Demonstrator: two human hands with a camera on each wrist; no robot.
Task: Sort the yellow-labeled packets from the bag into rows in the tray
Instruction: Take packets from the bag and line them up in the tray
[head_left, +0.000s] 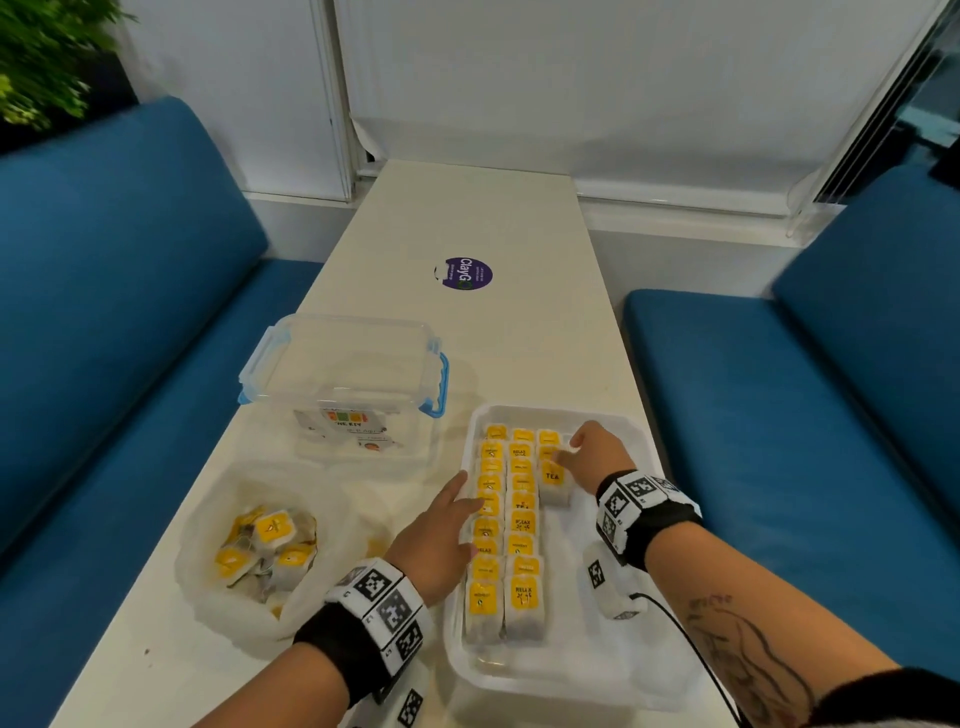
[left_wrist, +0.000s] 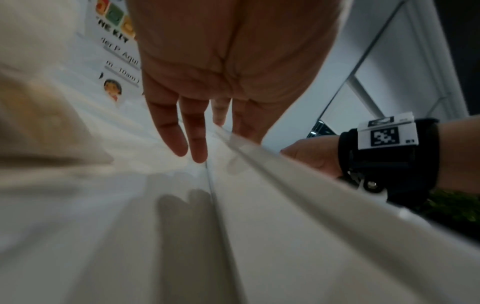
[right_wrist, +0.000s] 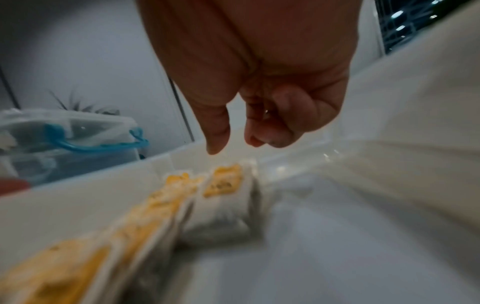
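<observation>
The white tray (head_left: 631, 670) is set at the near right of the table (head_left: 467, 218). Two full rows of yellow-labeled packets (head_left: 506, 525) run along its left wall from the near edge to the far edge, and a short third row (head_left: 551, 467) is started at the far edge. The remaining packets lie in the clear bag (head_left: 260, 551) at the table's near left edge, beside a lidded clear box (head_left: 343, 374).

The left hand (head_left: 439, 540) is laid along the tray's left rim, fingers (left_wrist: 182, 131) straight and slightly spread, nothing held. The right hand (head_left: 597, 454) is placed over the third row; its thumb and curled fingers (right_wrist: 259, 133) are drawn close together just above the last packet, but in the blurred wrist view nothing is seen pinched between them.

The step in hand is judged to be seating and squaring the third row. Each packet should be set label up, pressed against its neighbour in the second row, and overlapped like the packets already laid. The tray should be steadied at its rim while packets are nudged, so that the finished rows are not disturbed. Only light fingertip pressure is advised, as the packets appear soft and easily shifted.
</observation>
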